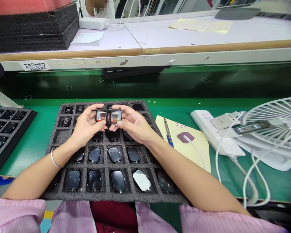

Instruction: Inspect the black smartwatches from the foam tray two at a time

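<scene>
Pink-striped sleeves point(16, 215) frame the bottom of the view, and both bare forearms reach from them over a dark grey foam tray point(99, 195) lying on the green surface point(38, 136). Its square pockets hold glossy black oval pieces point(94, 154), one to a pocket, likely so that the faces cannot rub together (one white oval piece point(141, 180) sits in the near row).

Above the far rows, the left hand point(86, 126) has its grip closed on a small black square watch body point(101, 115), thumb and fingertips pinching the edges. The right hand point(133, 124) grips a second black square watch body point(115, 116) the same way. The two bodies are held side by side, nearly touching, with their lit screens tilted towards the wearer. That hold looks meant to keep both screens in sight at once and fingers off the glass.

To the right lies a yellow paper sheet point(196, 145) carrying a blue pen point(168, 134) and a purple puck on a white cable point(185, 137). Beyond it are a white power strip point(203, 121) and a white wire-guard fan point(276, 119). Another black foam tray point(12, 121) sits at the left.
</scene>
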The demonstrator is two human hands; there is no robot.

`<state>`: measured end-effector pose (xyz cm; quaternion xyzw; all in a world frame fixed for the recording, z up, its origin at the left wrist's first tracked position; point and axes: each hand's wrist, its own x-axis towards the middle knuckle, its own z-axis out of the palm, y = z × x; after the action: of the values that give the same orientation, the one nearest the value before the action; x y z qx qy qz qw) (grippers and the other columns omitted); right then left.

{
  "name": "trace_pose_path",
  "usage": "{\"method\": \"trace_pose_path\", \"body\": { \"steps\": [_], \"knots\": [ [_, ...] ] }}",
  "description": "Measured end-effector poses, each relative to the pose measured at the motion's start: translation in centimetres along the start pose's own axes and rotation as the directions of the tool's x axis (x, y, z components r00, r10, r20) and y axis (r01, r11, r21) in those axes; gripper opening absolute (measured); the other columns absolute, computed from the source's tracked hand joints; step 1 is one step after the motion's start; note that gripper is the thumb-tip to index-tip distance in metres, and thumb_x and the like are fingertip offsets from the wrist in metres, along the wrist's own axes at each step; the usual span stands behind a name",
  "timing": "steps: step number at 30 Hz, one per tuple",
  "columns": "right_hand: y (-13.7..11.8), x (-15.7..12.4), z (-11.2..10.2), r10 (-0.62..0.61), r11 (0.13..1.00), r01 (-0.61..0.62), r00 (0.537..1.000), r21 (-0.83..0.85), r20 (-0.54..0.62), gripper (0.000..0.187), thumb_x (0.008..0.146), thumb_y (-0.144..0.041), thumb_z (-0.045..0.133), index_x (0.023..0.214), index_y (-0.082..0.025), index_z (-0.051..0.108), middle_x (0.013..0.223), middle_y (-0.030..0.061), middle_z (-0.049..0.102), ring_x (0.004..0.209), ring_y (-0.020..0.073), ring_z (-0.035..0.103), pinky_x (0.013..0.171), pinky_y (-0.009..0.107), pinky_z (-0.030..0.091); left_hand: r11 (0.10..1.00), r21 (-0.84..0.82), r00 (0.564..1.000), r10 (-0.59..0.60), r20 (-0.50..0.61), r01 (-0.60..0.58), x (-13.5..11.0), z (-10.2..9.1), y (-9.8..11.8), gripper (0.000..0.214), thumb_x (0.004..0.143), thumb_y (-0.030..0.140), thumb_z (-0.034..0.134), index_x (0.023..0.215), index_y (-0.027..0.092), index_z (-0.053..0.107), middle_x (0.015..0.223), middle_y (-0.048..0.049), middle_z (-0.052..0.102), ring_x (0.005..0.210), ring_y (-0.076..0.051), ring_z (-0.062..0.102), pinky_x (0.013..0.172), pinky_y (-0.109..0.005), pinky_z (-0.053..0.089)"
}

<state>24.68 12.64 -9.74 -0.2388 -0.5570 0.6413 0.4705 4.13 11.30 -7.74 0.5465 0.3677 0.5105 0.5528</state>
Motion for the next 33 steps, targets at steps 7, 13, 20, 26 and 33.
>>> {"method": "trace_pose_path", "body": {
  "steps": [7,13,20,26,33],
  "knots": [
    [0.2,-0.28,-0.2,0.012,1.0,-0.012,1.0,-0.01,0.021,0.056,0.089,-0.038,0.086,0.134,-0.023,0.057,0.101,0.0036,0.074,0.082,0.0216,0.078,0.081,0.04,0.067,1.0,-0.007,1.0,-0.01,0.024,0.01,-0.35,-0.2,-0.19,0.06,0.077,0.026,0.087,0.128,0.021,0.057,0.097,-0.0007,0.074,0.067,-0.01,0.07,0.066,-0.022,0.064],
    [0.14,-0.42,-0.19,0.031,1.0,-0.031,0.999,0.006,0.008,0.056,0.082,-0.018,0.077,0.134,-0.023,0.057,0.1,0.0018,0.076,0.083,0.0215,0.079,0.082,0.039,0.065,0.999,-0.018,0.999,-0.038,0.03,0.039,-0.49,-0.3,-0.23,0.062,0.075,0.019,0.084,0.13,0.021,0.056,0.106,-0.003,0.075,0.068,-0.01,0.072,0.072,-0.025,0.066],
    [0.21,-0.3,-0.15,0.063,0.997,-0.062,0.998,0.049,-0.02,0.048,0.087,-0.029,0.081,0.13,-0.022,0.06,0.099,0.0021,0.076,0.075,0.0196,0.077,0.075,0.038,0.066,0.998,-0.014,0.997,-0.065,0.027,0.066,-0.67,0.07,0.09,0.059,0.076,0.021,0.085,0.128,0.021,0.057,0.102,-0.0022,0.075,0.067,-0.011,0.072,0.07,-0.026,0.066],
    [0.06,-0.29,-0.13,0.057,0.997,-0.056,0.998,0.057,-0.026,0.044,0.089,-0.032,0.083,0.126,-0.022,0.063,0.095,0.0004,0.075,0.07,0.0175,0.076,0.072,0.034,0.066,0.997,-0.036,0.998,-0.06,0.025,0.061,-0.65,0.23,0.24,0.058,0.075,0.02,0.086,0.125,0.019,0.057,0.097,-0.0005,0.075,0.065,-0.011,0.073,0.065,-0.022,0.065],
    [0.09,-0.32,-0.05,0.028,0.994,-0.03,0.999,0.101,0.017,0.046,0.081,-0.014,0.074,0.125,-0.019,0.062,0.093,-0.001,0.076,0.071,0.0154,0.076,0.07,0.029,0.063,0.997,-0.031,0.998,-0.066,-0.016,0.065,-0.65,0.44,0.43,0.052,0.074,0.022,0.086,0.118,0.017,0.058,0.084,0.0023,0.074,0.058,-0.012,0.073,0.058,-0.02,0.063]
  ]
}}
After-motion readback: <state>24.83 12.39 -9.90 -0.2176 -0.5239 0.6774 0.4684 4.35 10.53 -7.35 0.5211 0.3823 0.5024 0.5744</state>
